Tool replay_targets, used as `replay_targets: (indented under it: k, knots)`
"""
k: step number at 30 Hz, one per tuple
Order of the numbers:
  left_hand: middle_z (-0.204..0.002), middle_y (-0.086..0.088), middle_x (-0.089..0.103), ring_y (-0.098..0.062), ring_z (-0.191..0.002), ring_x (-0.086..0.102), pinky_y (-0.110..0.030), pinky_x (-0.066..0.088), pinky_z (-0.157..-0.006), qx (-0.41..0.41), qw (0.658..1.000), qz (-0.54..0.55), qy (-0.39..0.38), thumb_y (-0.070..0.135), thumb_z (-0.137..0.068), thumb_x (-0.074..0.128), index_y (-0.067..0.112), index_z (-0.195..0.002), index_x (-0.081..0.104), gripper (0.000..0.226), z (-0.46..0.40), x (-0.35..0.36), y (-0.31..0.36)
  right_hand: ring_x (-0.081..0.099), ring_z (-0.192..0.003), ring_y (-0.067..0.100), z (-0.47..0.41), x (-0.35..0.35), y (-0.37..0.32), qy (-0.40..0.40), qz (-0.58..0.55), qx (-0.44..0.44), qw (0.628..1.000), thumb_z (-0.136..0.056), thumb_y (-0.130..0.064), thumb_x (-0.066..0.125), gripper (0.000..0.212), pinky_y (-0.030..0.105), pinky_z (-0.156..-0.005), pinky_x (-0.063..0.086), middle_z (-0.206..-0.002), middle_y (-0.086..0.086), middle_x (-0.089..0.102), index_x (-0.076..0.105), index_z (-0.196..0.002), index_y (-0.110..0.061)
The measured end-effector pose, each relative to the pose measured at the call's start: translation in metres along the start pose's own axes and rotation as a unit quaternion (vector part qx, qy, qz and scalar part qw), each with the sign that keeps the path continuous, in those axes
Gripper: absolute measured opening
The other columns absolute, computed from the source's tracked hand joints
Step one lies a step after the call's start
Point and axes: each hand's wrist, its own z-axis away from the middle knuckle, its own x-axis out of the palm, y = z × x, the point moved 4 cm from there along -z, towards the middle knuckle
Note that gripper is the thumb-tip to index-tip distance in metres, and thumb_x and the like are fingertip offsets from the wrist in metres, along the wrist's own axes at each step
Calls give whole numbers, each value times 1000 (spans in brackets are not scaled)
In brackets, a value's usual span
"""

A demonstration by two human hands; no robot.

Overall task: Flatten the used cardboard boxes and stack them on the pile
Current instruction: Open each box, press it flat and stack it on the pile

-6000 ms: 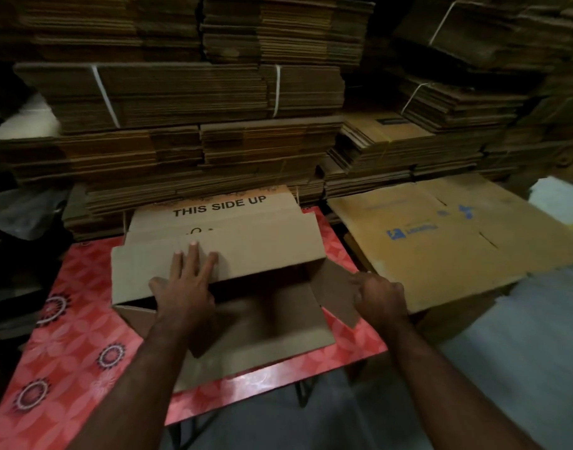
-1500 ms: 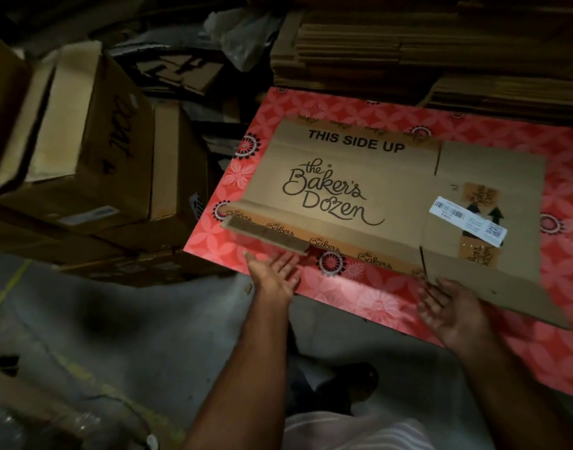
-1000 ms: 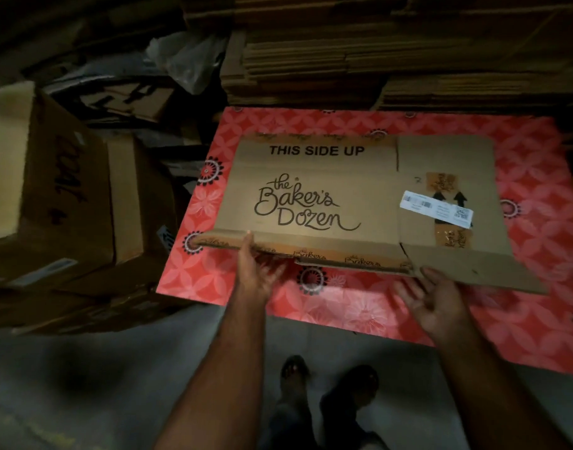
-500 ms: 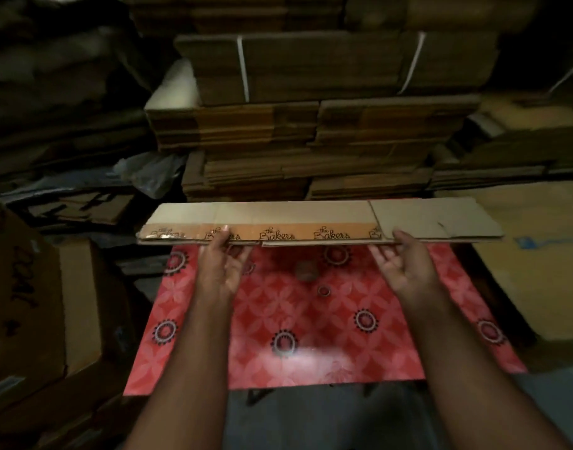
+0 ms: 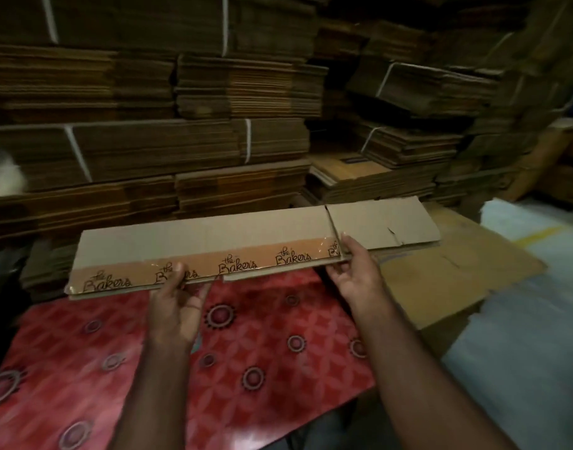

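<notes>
Bundled cardboard stacks (image 5: 194, 138) wall off the far side behind the red patterned table (image 5: 262, 352). Open air lies above the low flattened pile (image 5: 457, 274) at right, beside bare floor (image 5: 522, 336).

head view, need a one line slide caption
Both hands, left and right, hold a flattened cardboard box above a red patterned table, facing stacked cardboard.

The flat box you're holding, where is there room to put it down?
Free: the red table top beneath both hands, and the flat cardboard pile right of it. Crowded: the bundled cardboard stacks behind fill the back.
</notes>
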Motion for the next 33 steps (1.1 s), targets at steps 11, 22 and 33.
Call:
replay_targets:
  k: [11, 22, 33]
  knots:
    - [-104, -3, 74, -24, -111, 69, -48, 60, -86, -23, 996, 62, -54, 9, -89, 65, 16, -105, 67, 18, -31, 209, -273, 73, -102, 26, -185, -149, -243, 16, 28, -67, 997, -90, -12, 72, 42, 37, -73, 61, -118, 17, 72, 61, -129, -1]
    - [-124, -18, 63, -30, -110, 65, -48, 61, -77, -213, 961, -65, 163, -5, -84, 66, 2, -138, 51, 57, 18, 172, -556, 63, -86, 18, -296, -345, -242, 136, 210, 107, 962, -97, 3, 55, 32, 31, -67, 58, -126, 15, 63, 56, -128, -5]
    - [-111, -12, 70, -28, -99, 69, -36, 60, -72, -127, 889, -349, 268, -2, -96, 55, 18, -126, 56, 36, -18, 101, -496, 68, -94, 27, -358, -367, -224, 148, 234, 121, 953, -87, 8, 69, 56, 34, -55, 60, -124, 16, 64, 44, -132, -15]
